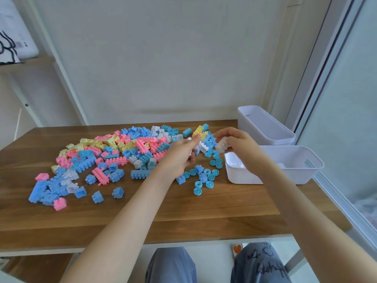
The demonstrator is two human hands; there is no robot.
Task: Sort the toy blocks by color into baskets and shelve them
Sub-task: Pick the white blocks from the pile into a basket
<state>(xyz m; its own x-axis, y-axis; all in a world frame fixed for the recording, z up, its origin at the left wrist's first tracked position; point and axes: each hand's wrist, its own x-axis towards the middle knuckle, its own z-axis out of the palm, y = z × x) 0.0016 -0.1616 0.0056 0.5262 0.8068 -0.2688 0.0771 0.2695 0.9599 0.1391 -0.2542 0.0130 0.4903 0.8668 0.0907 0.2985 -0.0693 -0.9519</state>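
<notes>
Single head-worn wide-angle view, facing forward and down, close over table

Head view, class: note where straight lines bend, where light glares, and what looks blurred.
Head view: wide-angle distortion leans the shelf post and window frame outward; daylight washes out the right edge; pale sheen on the far edge of the table; left hand and right hand, holding white blocks, look soft.
</notes>
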